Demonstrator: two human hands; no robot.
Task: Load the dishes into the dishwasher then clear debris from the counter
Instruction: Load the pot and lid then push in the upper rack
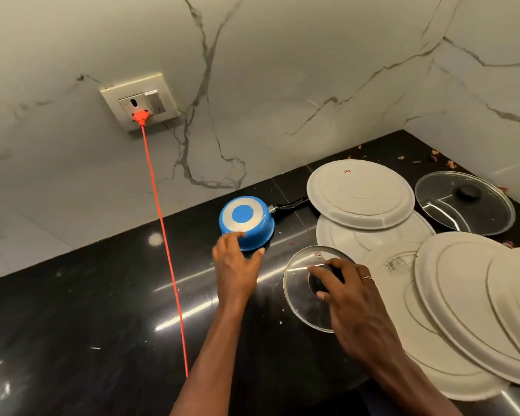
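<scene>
A small blue saucepan [246,222] lies upside down on the black counter [102,310], its black handle pointing right. My left hand [237,262] reaches to its near side; the fingertips touch its rim and the thumb lies by its base. A small glass lid [297,298] lies to the right of it. My right hand [351,301] grips that lid's black knob from above. Several white plates [360,193] lie upside down and overlapping at the right. Bits of debris [434,153] are scattered in the back corner.
A larger glass lid [466,205] with a black knob lies at the back right. An orange cord [165,235] runs from a wall socket [140,102] down across the counter, left of my arms. Marble walls meet in the right corner.
</scene>
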